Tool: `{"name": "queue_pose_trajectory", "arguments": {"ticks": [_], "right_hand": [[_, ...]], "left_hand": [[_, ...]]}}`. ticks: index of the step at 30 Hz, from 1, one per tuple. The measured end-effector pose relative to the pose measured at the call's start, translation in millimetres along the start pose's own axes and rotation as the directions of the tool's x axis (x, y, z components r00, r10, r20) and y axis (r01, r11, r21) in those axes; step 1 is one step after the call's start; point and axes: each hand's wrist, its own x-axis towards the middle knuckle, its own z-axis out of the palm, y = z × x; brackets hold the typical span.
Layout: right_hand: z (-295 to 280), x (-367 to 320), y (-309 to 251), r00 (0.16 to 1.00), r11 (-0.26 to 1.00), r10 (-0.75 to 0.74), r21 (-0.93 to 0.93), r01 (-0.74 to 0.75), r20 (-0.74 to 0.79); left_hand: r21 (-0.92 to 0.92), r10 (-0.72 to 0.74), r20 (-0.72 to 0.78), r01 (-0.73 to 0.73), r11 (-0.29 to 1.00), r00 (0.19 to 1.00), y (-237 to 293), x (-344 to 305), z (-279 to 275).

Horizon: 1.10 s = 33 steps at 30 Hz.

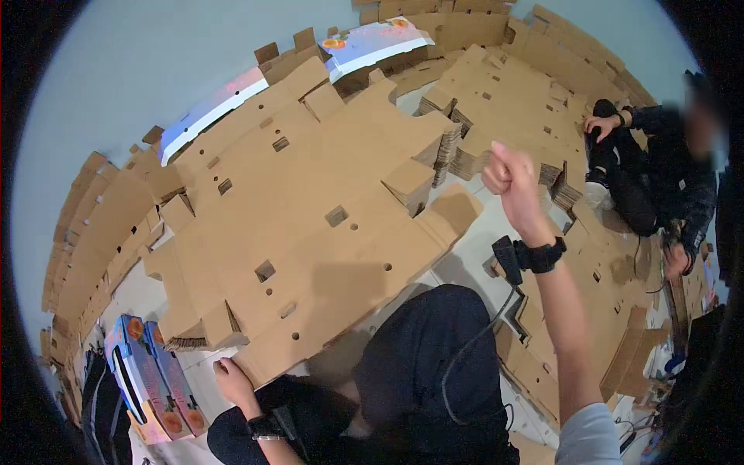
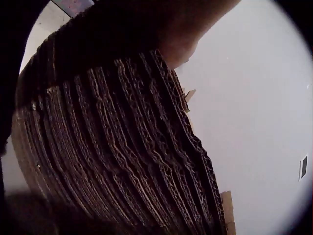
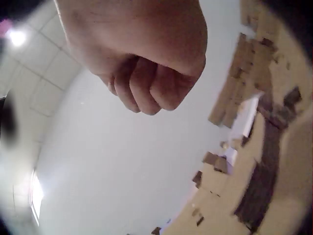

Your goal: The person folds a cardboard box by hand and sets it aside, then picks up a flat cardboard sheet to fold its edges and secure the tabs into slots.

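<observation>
In the head view a stack of flat brown die-cut cardboard sheets (image 1: 310, 178) lies before the person's knees. My left hand (image 1: 235, 384) is at the stack's near left corner, its fingers bent. The left wrist view has that hand (image 2: 178, 51) right at the top edge of the layered cardboard (image 2: 122, 142), most of it in shadow; I cannot tell whether it grips a sheet. My right hand (image 1: 511, 174) is raised over the stack's right side. Its fingers (image 3: 146, 90) are curled into a fist with nothing held.
Another cardboard stack (image 1: 535, 101) lies at the back right, near a seated person (image 1: 659, 170) in dark clothes. Printed boxes (image 1: 151, 380) stand at the lower left. More cardboard pieces (image 1: 101, 240) line the wall. A cable (image 1: 453, 372) hangs from the right wrist across the knee.
</observation>
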Motion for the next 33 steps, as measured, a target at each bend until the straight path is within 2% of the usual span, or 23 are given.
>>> {"name": "queue_pose_trajectory", "arguments": {"ticks": [1,2,3,4,5,6,8,10,12,13,15,17,18,19,20,21,23,26,28,30,31,32,33], "right_hand": [[-1.9,3.2,29.2,1.000,1.000,0.009,0.002,-0.009,0.002],[-2.0,3.6,73.3,0.982,0.965,-0.113,-0.254,0.072,-0.151],[-3.0,1.5,107.4,0.927,0.859,-0.267,-0.502,0.105,-0.262],[-6.2,-4.1,126.8,0.928,0.859,-0.265,-0.501,0.104,-0.262],[-10.6,-10.5,142.5,0.972,0.927,-0.062,-0.374,-0.028,-0.227],[-10.8,-11.0,147.7,0.978,0.953,0.139,-0.248,-0.175,-0.158],[-18.6,-11.4,150.5,0.976,0.966,0.169,-0.176,-0.191,-0.136],[-19.0,-9.0,140.9,0.976,0.974,0.183,-0.113,-0.197,-0.120],[-11.9,-5.6,128.9,0.954,0.954,0.280,-0.084,-0.289,-0.102],[-3.0,-6.8,113.7,0.953,0.952,0.283,-0.087,-0.293,-0.105],[16.3,-7.4,77.7,0.988,0.969,0.149,-0.205,-0.138,0.040],[29.2,-16.1,52.9,0.984,0.970,0.131,-0.218,-0.104,0.116],[33.0,-21.6,47.2,0.977,0.971,0.110,-0.230,-0.067,0.181],[29.5,-26.0,67.1,0.976,0.971,0.109,-0.231,-0.065,0.186],[21.6,-28.6,105.5,0.960,0.949,0.234,-0.251,-0.192,0.150],[26.0,-24.6,116.6,0.928,0.911,0.353,-0.267,-0.314,0.115],[18.7,-19.7,125.9,0.910,0.913,0.365,-0.267,-0.310,0.193],[15.7,-9.9,115.6,0.876,0.903,0.404,-0.265,-0.337,0.263],[26.2,-8.2,85.6,0.861,0.897,0.422,-0.266,-0.352,0.283],[59.8,-22.1,12.6,0.926,0.912,0.294,-0.361,-0.197,0.239],[64.1,-35.7,-13.6,0.927,0.926,0.142,-0.379,-0.001,0.346],[67.6,-51.9,-34.4,0.892,0.906,-0.011,-0.372,0.200,0.452],[81.7,-65.4,-44.5,0.837,0.935,-0.273,-0.074,0.347,0.475]], "left_hand": [[0.008,-0.005,0.002,0.005,1.000,1.000,-1.0,0.3,1.0],[-0.031,0.004,0.004,-0.004,1.000,1.000,-2.7,0.7,2.3],[-0.071,0.015,0.005,-0.015,0.997,1.000,-6.7,2.3,4.0],[-0.071,0.033,0.003,-0.033,0.997,0.999,-34.7,12.8,17.3],[-0.070,0.033,0.001,-0.033,0.997,0.999,-28.9,14.0,16.2],[-0.060,0.007,0.051,-0.004,0.998,0.999,-20.5,12.3,10.0],[-0.032,-0.028,0.111,0.032,0.999,0.993,-16.6,7.7,6.5],[-0.083,0.053,-0.018,-0.054,0.995,0.998,-13.9,5.5,10.2],[-0.078,0.034,-0.002,-0.034,0.996,0.999,-10.0,4.2,8.8],[-0.064,0.017,0.011,-0.016,0.998,1.000,-8.8,4.4,6.7],[-0.028,0.019,0.002,-0.019,0.999,1.000,-5.0,2.3,3.8],[0.003,0.018,-0.014,-0.017,1.000,1.000,-2.5,1.2,1.8],[0.000,0.031,-0.008,-0.031,1.000,0.999,-1.7,1.2,1.3],[-0.003,0.047,0.000,-0.047,0.999,0.999,-1.0,0.7,0.3],[-0.007,0.047,-0.005,-0.047,0.999,0.999,0.4,1.1,0.0],[0.042,0.017,0.007,-0.017,0.999,1.000,1.8,2.1,0.3],[0.089,-0.037,0.007,0.037,0.995,0.999,-1.6,-0.8,3.6],[0.035,0.027,-0.037,-0.025,0.999,0.999,-7.3,2.4,7.3],[-0.044,0.001,0.028,0.000,0.999,1.000,-7.0,3.4,4.5],[0.007,-0.027,0.025,0.027,1.000,0.999,0.1,0.7,1.4],[0.053,-0.042,0.016,0.041,0.998,0.999,2.4,0.7,0.1],[0.053,-0.044,0.016,0.043,0.998,0.999,1.2,1.2,0.3],[0.055,-0.028,0.013,0.027,0.998,1.000,-0.9,2.3,1.5]]}}
